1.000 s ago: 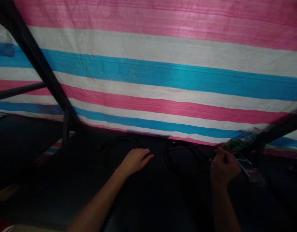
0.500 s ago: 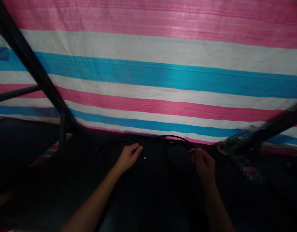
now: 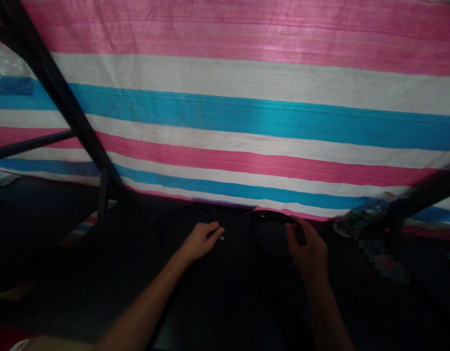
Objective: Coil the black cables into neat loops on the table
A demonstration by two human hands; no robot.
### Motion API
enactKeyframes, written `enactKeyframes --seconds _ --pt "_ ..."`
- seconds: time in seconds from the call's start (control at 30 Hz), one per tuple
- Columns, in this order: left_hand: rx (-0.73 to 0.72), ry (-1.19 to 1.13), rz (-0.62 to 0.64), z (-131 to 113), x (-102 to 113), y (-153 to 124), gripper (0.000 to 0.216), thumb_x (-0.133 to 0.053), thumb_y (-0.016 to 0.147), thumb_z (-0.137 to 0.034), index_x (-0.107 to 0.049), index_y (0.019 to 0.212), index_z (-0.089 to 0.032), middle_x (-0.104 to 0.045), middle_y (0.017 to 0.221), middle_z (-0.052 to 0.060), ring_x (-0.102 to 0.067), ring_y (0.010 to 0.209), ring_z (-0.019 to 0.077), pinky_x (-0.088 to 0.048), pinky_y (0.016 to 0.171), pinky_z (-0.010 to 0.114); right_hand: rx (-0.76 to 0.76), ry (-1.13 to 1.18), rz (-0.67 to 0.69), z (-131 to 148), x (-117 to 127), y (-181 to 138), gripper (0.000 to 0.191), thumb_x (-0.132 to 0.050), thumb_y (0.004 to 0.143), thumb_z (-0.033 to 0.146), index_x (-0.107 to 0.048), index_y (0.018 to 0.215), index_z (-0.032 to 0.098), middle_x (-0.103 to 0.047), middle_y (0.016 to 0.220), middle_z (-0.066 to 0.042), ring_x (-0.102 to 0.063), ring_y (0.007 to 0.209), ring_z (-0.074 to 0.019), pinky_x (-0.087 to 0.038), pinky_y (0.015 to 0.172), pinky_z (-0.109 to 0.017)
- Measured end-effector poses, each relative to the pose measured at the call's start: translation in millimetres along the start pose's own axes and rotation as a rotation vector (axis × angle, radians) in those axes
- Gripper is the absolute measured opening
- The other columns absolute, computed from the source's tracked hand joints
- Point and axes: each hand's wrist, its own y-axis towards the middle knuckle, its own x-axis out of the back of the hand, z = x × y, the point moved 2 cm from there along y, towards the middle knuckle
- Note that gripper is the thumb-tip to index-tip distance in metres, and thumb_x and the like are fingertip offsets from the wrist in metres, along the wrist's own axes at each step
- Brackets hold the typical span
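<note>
A thin black cable [image 3: 239,217] runs between my two hands, low against the dark surface. My left hand [image 3: 202,240] pinches it between thumb and fingertips. A small white-tipped end [image 3: 222,238] shows just below those fingertips. On the right lies a round coil of black cable [image 3: 252,239], and my right hand [image 3: 309,246] is closed around its upper right edge, the fingers curled over it. Another loop of black cable [image 3: 184,209] lies behind my left hand. Dim light hides much of the cable's path.
A striped plastic sheet [image 3: 225,117] hangs behind the dark tabletop [image 3: 217,292]. A black metal frame [image 3: 69,109] stands left, another bar [image 3: 429,195] right. A clear bottle [image 3: 361,217] lies on the right. Pale strips [image 3: 4,178] sit at far left.
My right thumb and fingers have shifted their hold at the coil's edge, and the cable between my hands hangs lower and straighter. My left hand keeps its pinch. The view has shifted slightly.
</note>
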Motion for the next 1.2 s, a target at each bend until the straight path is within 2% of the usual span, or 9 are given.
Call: enactKeyframes --seconds 0.2,0.33,0.43,0.6,0.77,0.87,0.97,1.1,1.2 --pt "-0.006 0.002 0.025 -1 6 1 0.040 -0.042 0.097 -0.043 -0.053 0.069 -0.016 -0.047 0.062 -0.004 -0.045 0.058 0.0098 -0.029 0.056 0.022 -0.089 0.044 0.174 6 8 0 0.044 -0.058 0.088 0.052 -0.068 0.107 0.013 -0.067 0.072 -0.004 -0.063 0.061 -0.0174 -0.050 0.062 -0.026" --pt "-0.010 -0.003 0.095 -3 0 0 0.041 -0.041 0.097 -0.043 -0.054 0.070 -0.016 -0.048 0.062 -0.004 -0.046 0.058 0.0099 -0.029 0.056 0.022 -0.147 0.184 0.357 34 24 6 0.043 -0.042 0.097 0.045 -0.073 0.095 0.015 -0.066 0.064 -0.002 -0.060 0.053 -0.0147 -0.045 0.052 -0.023" --pt "0.001 0.001 0.134 -1 4 1 0.040 -0.043 0.096 -0.043 -0.058 0.071 -0.015 -0.052 0.064 -0.003 -0.048 0.058 0.0102 -0.031 0.057 0.022 -0.166 0.218 0.505 39 43 9 0.043 -0.043 0.096 0.044 -0.075 0.088 0.017 -0.066 0.062 -0.001 -0.059 0.051 -0.0141 -0.041 0.049 -0.022" --pt "0.049 -0.110 0.144 2 33 2 0.033 -0.060 0.086 -0.044 -0.069 0.076 -0.014 -0.063 0.070 0.001 -0.054 0.067 0.0134 -0.037 0.061 0.022 -0.242 0.205 0.873 13 57 -9 0.037 -0.056 0.087 0.048 -0.076 0.073 0.021 -0.068 0.060 -0.002 -0.057 0.052 -0.0163 -0.041 0.049 -0.024" --pt "0.183 -0.236 0.419 5 48 -3 0.033 -0.065 0.080 -0.044 -0.075 0.080 -0.013 -0.064 0.068 0.001 -0.052 0.060 0.0120 -0.037 0.056 0.021 -0.413 0.212 1.098 -26 38 -43 0.048 -0.049 0.086 0.055 -0.074 0.068 0.018 -0.071 0.066 -0.005 -0.061 0.061 -0.0193 -0.045 0.058 -0.027" --pt "0.223 -0.215 0.493 13 43 -5 0.037 -0.062 0.081 -0.047 -0.076 0.084 -0.013 -0.057 0.060 -0.001 -0.043 0.051 0.0091 -0.030 0.048 0.020 -0.428 0.197 1.160 -44 26 -58 0.053 -0.043 0.088 0.055 -0.073 0.071 0.016 -0.071 0.070 -0.007 -0.062 0.067 -0.0208 -0.045 0.063 -0.029" --pt "0.187 -0.194 0.499 18 25 -2 0.036 -0.062 0.082 -0.045 -0.077 0.086 -0.013 -0.058 0.060 -0.001 -0.043 0.051 0.0090 -0.030 0.048 0.020 -0.428 0.087 1.207 -44 17 -63 0.043 -0.046 0.088 0.045 -0.072 0.072 0.015 -0.070 0.070 -0.007 -0.060 0.064 -0.0200 -0.041 0.058 -0.028" --pt "0.070 -0.197 0.505 10 -12 -2 0.030 -0.060 0.084 -0.037 -0.077 0.082 -0.012 -0.065 0.067 0.001 -0.050 0.059 0.0110 -0.035 0.055 0.020 -0.271 0.177 1.160 5 -5 -59 0.031 -0.046 0.091 0.034 -0.072 0.082 0.018 -0.072 0.080 -0.006 -0.063 0.072 -0.0191 -0.042 0.065 -0.027" --pt "-0.013 -0.182 0.476 -2 -29 -3 0.028 -0.055 0.087 -0.030 -0.077 0.086 -0.013 -0.068 0.072 0.001 -0.052 0.061 0.0110 -0.036 0.057 0.020 -0.173 0.306 1.014 53 -31 -58 0.027 -0.046 0.092 0.028 -0.072 0.092 0.019 -0.072 0.092 -0.007 -0.064 0.083 -0.0191 -0.042 0.075 -0.027"
